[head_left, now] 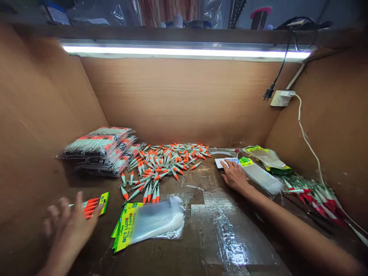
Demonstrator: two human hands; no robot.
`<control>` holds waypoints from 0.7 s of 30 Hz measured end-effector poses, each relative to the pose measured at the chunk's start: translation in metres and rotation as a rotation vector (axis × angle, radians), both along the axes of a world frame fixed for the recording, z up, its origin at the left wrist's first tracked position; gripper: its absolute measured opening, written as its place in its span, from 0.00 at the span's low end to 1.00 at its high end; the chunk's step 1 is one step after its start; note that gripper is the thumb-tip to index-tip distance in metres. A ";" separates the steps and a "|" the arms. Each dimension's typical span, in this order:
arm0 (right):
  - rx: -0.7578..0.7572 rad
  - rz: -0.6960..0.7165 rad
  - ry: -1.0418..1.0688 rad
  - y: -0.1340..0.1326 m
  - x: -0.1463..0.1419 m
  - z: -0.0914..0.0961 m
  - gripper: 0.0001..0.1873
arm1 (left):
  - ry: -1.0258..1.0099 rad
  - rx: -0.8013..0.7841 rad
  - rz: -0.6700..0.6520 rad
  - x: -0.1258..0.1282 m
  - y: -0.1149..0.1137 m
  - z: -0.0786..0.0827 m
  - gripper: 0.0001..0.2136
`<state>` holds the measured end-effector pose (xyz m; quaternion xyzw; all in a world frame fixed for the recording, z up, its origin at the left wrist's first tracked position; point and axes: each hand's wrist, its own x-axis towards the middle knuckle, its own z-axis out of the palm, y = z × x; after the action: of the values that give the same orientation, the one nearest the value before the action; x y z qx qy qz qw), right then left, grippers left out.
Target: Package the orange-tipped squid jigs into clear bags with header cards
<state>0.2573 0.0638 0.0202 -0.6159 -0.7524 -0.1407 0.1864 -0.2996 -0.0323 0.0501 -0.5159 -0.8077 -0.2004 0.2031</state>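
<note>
My left hand [69, 226] hovers at the lower left, blurred, fingers spread, just left of a filled lure packet [94, 205] with orange tips and a yellow header. My right hand [234, 176] lies flat on the tabletop with its fingers resting on a white card [227, 161], next to a stack of clear bags [261, 177]. A heap of loose orange-and-white fishing lures [163, 163] is spread across the middle. A stack of empty clear bags with yellow "BCT LURE" headers [146, 222] lies in front of me.
Filled lure packets [100, 149] are stacked at the back left. Red-and-green lures [310, 193] lie along the right wall, with more yellow-header bags [267, 155] behind them. Brown walls enclose the desk [224, 237]; a socket [281, 97], a cable and a strip light [184, 51] are above.
</note>
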 end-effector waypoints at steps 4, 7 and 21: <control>0.043 -0.060 -0.007 0.030 -0.023 0.028 0.09 | -0.026 0.060 -0.564 0.124 0.013 -0.002 0.33; 0.119 -0.088 0.056 0.031 -0.031 0.049 0.12 | -0.112 -0.029 -0.807 0.202 0.022 -0.002 0.39; -0.315 0.460 0.504 0.036 -0.079 0.000 0.21 | -0.200 -0.183 -0.748 0.216 0.057 -0.016 0.45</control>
<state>0.1787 0.0998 0.0200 -0.4675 -0.8139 0.1785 0.2954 -0.0837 0.0249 0.0342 -0.7684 -0.5943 -0.2370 -0.0103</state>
